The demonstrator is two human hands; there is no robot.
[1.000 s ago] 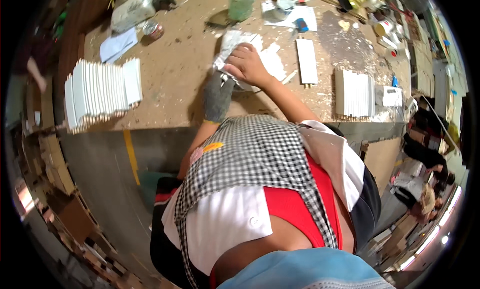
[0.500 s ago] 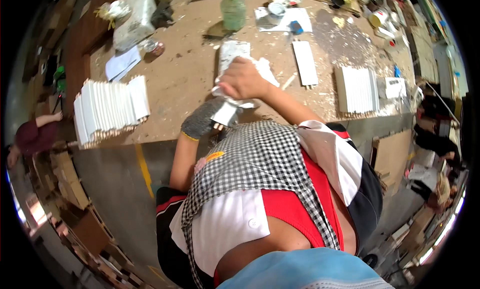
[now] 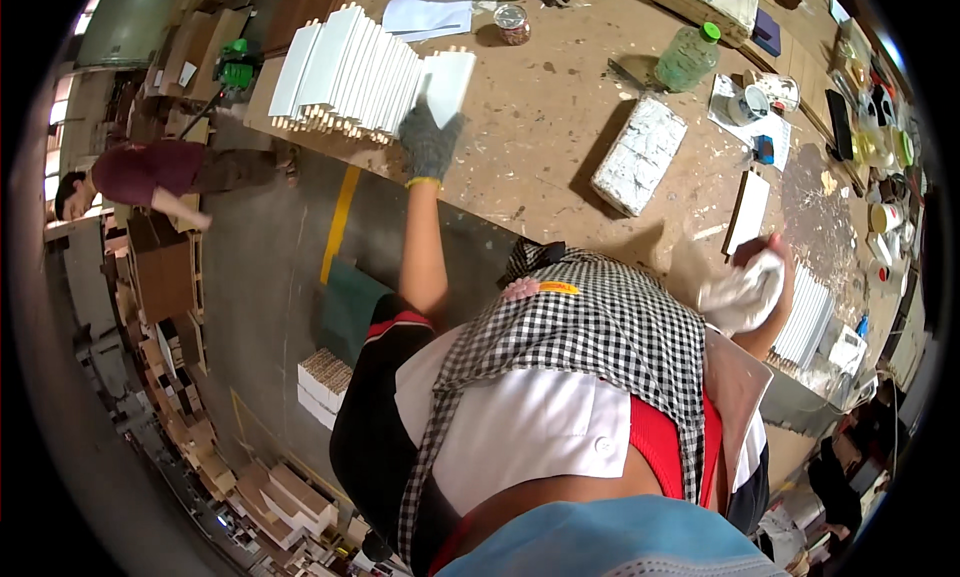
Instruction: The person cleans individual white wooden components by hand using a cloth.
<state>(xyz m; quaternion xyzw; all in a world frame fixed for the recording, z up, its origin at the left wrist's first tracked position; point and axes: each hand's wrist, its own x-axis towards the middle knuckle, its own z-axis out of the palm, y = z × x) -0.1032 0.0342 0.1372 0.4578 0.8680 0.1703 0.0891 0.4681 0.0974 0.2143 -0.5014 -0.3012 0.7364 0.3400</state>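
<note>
- The left hand (image 3: 430, 142), in a grey knitted glove with a yellow cuff, is stretched out toward 11 o'clock and is grasping a flat white rectangular panel (image 3: 447, 85) by its lower edge.
- That panel stands at the right-hand end of a long row of upright white panels (image 3: 345, 72), touching or just beside the last one; which of the two cannot be told.
- The row sits near the edge of the brown, dusty wooden workbench (image 3: 540, 127), at about 11 o'clock from the person.
- The right hand (image 3: 765, 267), bare, is clenched round a crumpled white cloth (image 3: 740, 295) at about 2 o'clock, close to the person's checked apron.
- Just above that hand, at 1 o'clock, a single white flat panel (image 3: 748, 210) lies on the bench with one long side raised.
- A silvery, foil-wrapped rectangular block (image 3: 640, 155) lies between the two hands, at 12 o'clock, casting a dark shadow to its left.
- Beyond it, a pale green plastic bottle with a green cap (image 3: 688, 57) stands upright.
- A small glass jar with a light lid (image 3: 512, 22) stands near sheets of white paper (image 3: 425, 15) at the bench's far side.
- A second stack of white panels (image 3: 805, 322) stands at 3 o'clock, just beyond the right hand.
- On the grey floor at 9 o'clock, another person in a dark red shirt (image 3: 150, 172) is bent low among cardboard boxes.
- A yellow floor stripe (image 3: 340, 222) runs below the bench edge.
</note>
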